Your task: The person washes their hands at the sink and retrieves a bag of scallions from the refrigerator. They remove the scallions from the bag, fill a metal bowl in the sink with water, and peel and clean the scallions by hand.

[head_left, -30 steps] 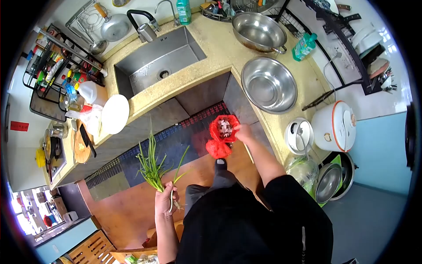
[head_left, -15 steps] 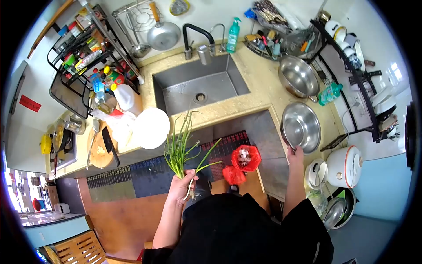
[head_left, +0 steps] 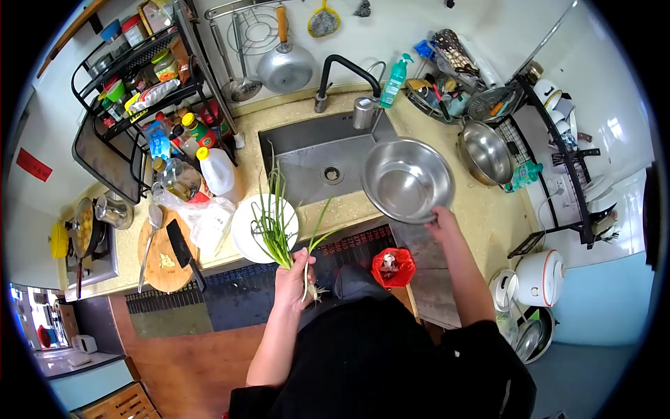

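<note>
A bunch of green onions [head_left: 279, 227] is in my left hand [head_left: 294, 279], closed round the stems near the white roots, with the leaves pointing up over a white plate [head_left: 244, 237]. My right hand [head_left: 442, 223] grips the near rim of a stainless steel basin [head_left: 407, 180]. Nothing shows inside the basin, which is over the right edge of the sink [head_left: 296, 164]. The black faucet [head_left: 349, 64] arches above the sink behind it.
A cutting board [head_left: 164, 269] on the left carries a knife [head_left: 183, 248], a spoon and chopped bits. Bottles and a black rack [head_left: 132, 112] stand behind it. Another metal pot [head_left: 483, 150] sits at the right, and a red bin [head_left: 392, 267] stands below the counter.
My right hand has brought the basin from the right counter leftward to the sink's edge. The green onions stay in my left hand. The camera view has shifted slightly.
</note>
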A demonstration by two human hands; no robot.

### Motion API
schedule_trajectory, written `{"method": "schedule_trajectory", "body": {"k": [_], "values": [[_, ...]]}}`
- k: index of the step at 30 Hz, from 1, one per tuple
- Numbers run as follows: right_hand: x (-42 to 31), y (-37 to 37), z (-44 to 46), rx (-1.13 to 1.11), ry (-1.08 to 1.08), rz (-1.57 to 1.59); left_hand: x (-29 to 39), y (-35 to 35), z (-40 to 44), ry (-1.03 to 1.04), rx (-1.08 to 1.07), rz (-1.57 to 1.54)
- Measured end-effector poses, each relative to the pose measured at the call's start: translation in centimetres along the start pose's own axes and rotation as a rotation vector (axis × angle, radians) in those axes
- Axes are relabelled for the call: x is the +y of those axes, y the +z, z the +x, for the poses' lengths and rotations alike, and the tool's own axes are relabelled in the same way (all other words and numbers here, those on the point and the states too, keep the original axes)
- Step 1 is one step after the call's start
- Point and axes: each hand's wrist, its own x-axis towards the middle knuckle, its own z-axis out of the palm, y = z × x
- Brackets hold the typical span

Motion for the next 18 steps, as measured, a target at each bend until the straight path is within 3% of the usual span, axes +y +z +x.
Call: {"method": "schedule_trajectory", "body": {"k": [10, 18], "values": [[-2.6, 14.7, 11.4, -0.227, 0.078, -0.237, 1.8, 4.0, 6.4, 0.057, 0.122, 0.0], [-0.8, 20.9, 18.8, -0.336, 0.233, -0.351, 0.7, 12.9, 21.2, 0.122, 0.23, 0.098]]}}
